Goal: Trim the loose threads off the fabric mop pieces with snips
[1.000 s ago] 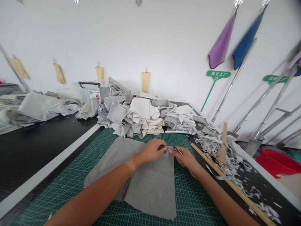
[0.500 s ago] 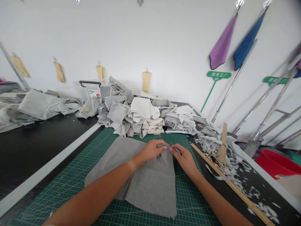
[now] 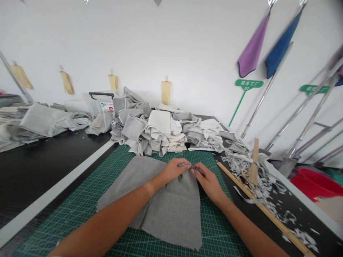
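So, how do the grips stand?

The left grip (image 3: 173,171) is closed narrow on a small pinched fold of the grey cloth (image 3: 171,214). The right grip (image 3: 209,184) is also narrow, apparently around small snips (image 3: 196,170), their blades mostly hidden by the fingers.

Where does the cloth lie?

Flat beneath both grips on a green cutting mat (image 3: 118,178), its raised fold at the far edge, between the grips.

How much appears done?

Much, by judgement: a heap of pale cut strips (image 3: 241,164) lies right of the right grip, beside a wooden straightedge (image 3: 268,211), on the black counter (image 3: 53,171). A large stack of folded grey and cream fabric (image 3: 160,130) remains ahead of the grips, however, and the cloth's edges are left uneven.

And against the view half a second earlier?

The right grip has been drawn closer to the left, so that the gap between the grips is nearly closed. The snips, earlier seen more clearly, are now largely covered. The cloth has barely been shifted.
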The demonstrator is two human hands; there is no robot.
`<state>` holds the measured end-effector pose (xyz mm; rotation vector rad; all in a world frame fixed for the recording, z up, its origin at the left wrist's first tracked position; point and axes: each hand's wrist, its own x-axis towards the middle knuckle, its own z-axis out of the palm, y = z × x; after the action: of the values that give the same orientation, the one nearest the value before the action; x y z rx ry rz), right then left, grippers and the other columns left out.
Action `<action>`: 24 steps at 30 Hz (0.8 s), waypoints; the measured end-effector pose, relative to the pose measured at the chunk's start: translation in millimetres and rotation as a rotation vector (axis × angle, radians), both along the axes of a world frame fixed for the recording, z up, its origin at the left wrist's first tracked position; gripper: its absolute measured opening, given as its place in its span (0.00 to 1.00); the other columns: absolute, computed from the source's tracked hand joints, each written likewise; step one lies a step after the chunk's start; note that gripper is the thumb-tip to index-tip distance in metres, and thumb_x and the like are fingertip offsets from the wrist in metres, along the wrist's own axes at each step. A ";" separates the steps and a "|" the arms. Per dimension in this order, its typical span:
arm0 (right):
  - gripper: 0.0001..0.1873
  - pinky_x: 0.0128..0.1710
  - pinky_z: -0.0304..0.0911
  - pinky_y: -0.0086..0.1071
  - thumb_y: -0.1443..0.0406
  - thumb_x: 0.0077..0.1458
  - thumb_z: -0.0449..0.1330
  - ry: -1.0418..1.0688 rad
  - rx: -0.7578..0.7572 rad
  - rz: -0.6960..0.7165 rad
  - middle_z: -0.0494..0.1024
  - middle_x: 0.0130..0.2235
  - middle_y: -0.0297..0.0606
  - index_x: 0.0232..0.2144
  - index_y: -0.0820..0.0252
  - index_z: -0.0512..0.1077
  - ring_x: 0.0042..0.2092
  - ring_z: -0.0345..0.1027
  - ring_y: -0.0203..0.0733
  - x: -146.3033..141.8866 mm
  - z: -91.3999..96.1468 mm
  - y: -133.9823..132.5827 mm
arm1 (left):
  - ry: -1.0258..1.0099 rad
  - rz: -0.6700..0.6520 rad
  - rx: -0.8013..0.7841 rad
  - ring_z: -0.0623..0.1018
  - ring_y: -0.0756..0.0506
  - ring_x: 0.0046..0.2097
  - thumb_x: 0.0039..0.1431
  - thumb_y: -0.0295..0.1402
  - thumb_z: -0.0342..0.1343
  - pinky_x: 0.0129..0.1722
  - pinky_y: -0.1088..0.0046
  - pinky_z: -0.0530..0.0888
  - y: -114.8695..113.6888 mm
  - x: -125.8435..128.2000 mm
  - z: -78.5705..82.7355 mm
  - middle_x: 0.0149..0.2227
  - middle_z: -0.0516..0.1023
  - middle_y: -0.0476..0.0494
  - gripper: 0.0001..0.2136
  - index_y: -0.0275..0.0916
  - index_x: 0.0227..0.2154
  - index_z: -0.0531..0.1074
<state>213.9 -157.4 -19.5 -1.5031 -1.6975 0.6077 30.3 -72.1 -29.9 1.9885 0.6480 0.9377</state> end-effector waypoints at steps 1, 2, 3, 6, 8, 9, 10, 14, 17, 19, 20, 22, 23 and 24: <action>0.15 0.31 0.54 0.29 0.50 0.63 0.53 -0.004 -0.002 0.005 0.72 0.28 0.30 0.38 0.53 0.71 0.30 0.64 0.39 -0.6 0.7 -1.0 | -0.009 -0.006 -0.005 0.79 0.45 0.44 0.62 0.40 0.55 0.49 0.71 0.72 0.6 0.1 -0.3 0.40 0.82 0.43 0.14 0.36 0.40 0.79; 0.16 0.30 0.54 0.29 0.50 0.63 0.53 -0.007 -0.002 0.009 0.71 0.28 0.29 0.39 0.53 0.70 0.30 0.63 0.39 -1.0 1.3 -1.8 | -0.018 -0.012 -0.011 0.79 0.45 0.44 0.62 0.40 0.55 0.49 0.71 0.72 1.1 0.2 -0.5 0.41 0.82 0.43 0.14 0.35 0.40 0.79; 0.16 0.30 0.54 0.29 0.50 0.63 0.53 -0.009 -0.003 0.014 0.71 0.27 0.29 0.39 0.53 0.70 0.30 0.63 0.39 -1.4 2.0 -2.6 | -0.024 -0.015 -0.019 0.79 0.45 0.44 0.62 0.40 0.55 0.49 0.71 0.72 1.6 0.2 -0.7 0.41 0.82 0.42 0.14 0.35 0.41 0.79; 0.16 0.30 0.54 0.29 0.49 0.64 0.52 0.001 -0.008 0.012 0.71 0.27 0.29 0.39 0.52 0.70 0.30 0.63 0.38 -2.4 3.5 -4.1 | -0.025 -0.013 -0.034 0.79 0.44 0.44 0.62 0.40 0.55 0.49 0.72 0.72 2.5 0.1 -0.9 0.41 0.82 0.42 0.14 0.35 0.40 0.79; 0.17 0.30 0.53 0.29 0.49 0.64 0.51 0.014 -0.011 0.000 0.69 0.26 0.28 0.40 0.52 0.69 0.29 0.62 0.38 -3.1 4.2 -4.6 | -0.019 -0.014 -0.034 0.79 0.44 0.45 0.62 0.40 0.55 0.48 0.72 0.72 2.5 -0.3 -0.5 0.41 0.82 0.43 0.14 0.35 0.40 0.79; 0.17 0.30 0.53 0.29 0.48 0.64 0.51 0.019 -0.012 -0.002 0.69 0.25 0.28 0.40 0.52 0.69 0.29 0.62 0.38 -3.6 4.5 -4.8 | -0.020 -0.018 -0.034 0.78 0.44 0.44 0.62 0.40 0.55 0.48 0.72 0.71 2.4 -0.5 -0.3 0.40 0.82 0.43 0.14 0.35 0.40 0.79; 0.17 0.30 0.54 0.29 0.48 0.64 0.51 0.024 -0.011 -0.002 0.69 0.26 0.28 0.39 0.52 0.69 0.29 0.62 0.38 -4.0 4.9 -4.9 | -0.023 -0.021 -0.033 0.78 0.44 0.44 0.62 0.40 0.55 0.47 0.72 0.71 2.2 -0.7 0.0 0.40 0.82 0.43 0.14 0.34 0.40 0.79; 0.17 0.32 0.55 0.29 0.48 0.64 0.50 0.040 -0.011 0.012 0.70 0.28 0.29 0.37 0.52 0.69 0.31 0.63 0.39 -6.1 6.6 -5.6 | -0.028 -0.013 -0.038 0.78 0.44 0.44 0.61 0.40 0.55 0.47 0.72 0.71 0.8 -1.1 1.7 0.40 0.82 0.43 0.14 0.34 0.39 0.79; 0.18 0.31 0.55 0.29 0.48 0.64 0.50 0.041 -0.012 -0.001 0.69 0.27 0.29 0.36 0.52 0.69 0.31 0.63 0.40 -7.2 7.1 -6.0 | -0.024 -0.013 -0.041 0.78 0.44 0.45 0.61 0.40 0.55 0.48 0.72 0.71 -0.5 -1.3 3.4 0.41 0.82 0.43 0.14 0.35 0.40 0.79; 0.18 0.31 0.54 0.29 0.48 0.64 0.50 0.033 -0.013 -0.019 0.69 0.27 0.29 0.36 0.52 0.68 0.31 0.63 0.40 -7.4 6.9 -5.9 | -0.021 -0.022 -0.043 0.78 0.44 0.45 0.61 0.39 0.55 0.49 0.71 0.71 -1.0 -1.4 4.0 0.41 0.82 0.42 0.14 0.35 0.40 0.79; 0.17 0.31 0.54 0.29 0.48 0.64 0.50 0.028 -0.016 -0.025 0.69 0.27 0.29 0.36 0.52 0.68 0.31 0.63 0.40 -7.4 6.8 -5.7 | -0.021 -0.026 -0.043 0.78 0.44 0.45 0.61 0.39 0.55 0.49 0.71 0.71 -1.1 -1.5 4.1 0.42 0.82 0.42 0.13 0.35 0.40 0.79; 0.18 0.31 0.54 0.29 0.48 0.64 0.50 0.020 -0.022 -0.021 0.70 0.28 0.29 0.36 0.52 0.68 0.31 0.64 0.40 -7.2 6.8 -5.4 | -0.020 -0.027 -0.035 0.79 0.44 0.45 0.61 0.38 0.55 0.49 0.71 0.71 -0.9 -1.7 3.8 0.41 0.82 0.42 0.13 0.35 0.40 0.79; 0.18 0.31 0.54 0.29 0.48 0.64 0.50 0.015 -0.026 -0.012 0.70 0.28 0.29 0.35 0.52 0.68 0.31 0.64 0.40 -7.1 6.9 -5.2 | -0.021 -0.026 -0.031 0.79 0.44 0.45 0.61 0.37 0.55 0.49 0.71 0.71 -0.8 -1.7 3.4 0.41 0.82 0.42 0.13 0.35 0.40 0.79; 0.18 0.32 0.55 0.29 0.48 0.64 0.49 0.011 -0.028 -0.004 0.70 0.28 0.29 0.35 0.52 0.67 0.32 0.64 0.40 -6.9 7.1 -5.2 | -0.021 -0.026 -0.026 0.79 0.44 0.45 0.61 0.37 0.55 0.49 0.71 0.71 -0.6 -1.7 3.0 0.41 0.82 0.42 0.13 0.35 0.40 0.79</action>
<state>206.9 -162.6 -12.4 -1.5198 -1.6843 0.6393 28.6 -72.8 -26.9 1.9569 0.6188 0.9289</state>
